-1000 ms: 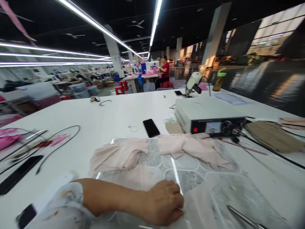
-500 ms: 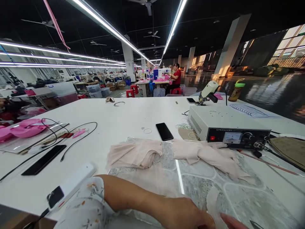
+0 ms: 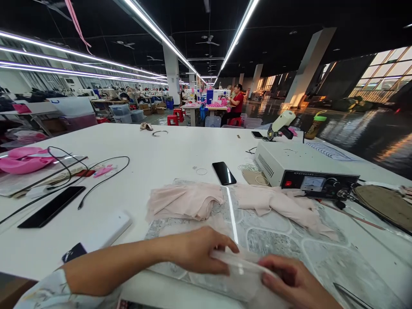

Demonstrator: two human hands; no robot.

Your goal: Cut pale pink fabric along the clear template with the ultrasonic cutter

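Note:
My left hand point(image 3: 201, 251) pinches the near end of a thin, sheer pale fabric piece point(image 3: 246, 279) between thumb and fingers. On the same piece, farther right, my right hand point(image 3: 289, 277) has its fingers closed round the edge. The fabric is stretched between both hands, just above a grey stone-patterned mat point(image 3: 270, 236). Behind the hands lie two bunches of pale pink fabric, the left bunch point(image 3: 185, 201) and the right bunch point(image 3: 283, 204). Metal blades, perhaps of scissors point(image 3: 349, 294), show at the lower right, partly cut off by the frame.
A grey control box point(image 3: 309, 167) with a dial stands at the right. A black phone point(image 3: 224, 173) lies behind the mat. On the left are a white power bank-like block point(image 3: 107, 229), a dark flat bar point(image 3: 51, 207) and a cable point(image 3: 106, 189). A person in red point(image 3: 236, 105) sits far off.
My left hand has moved up and left, away from the mat's near right part. My right hand has come further into view, and the pale piece now spans both hands. The view has shifted slightly.

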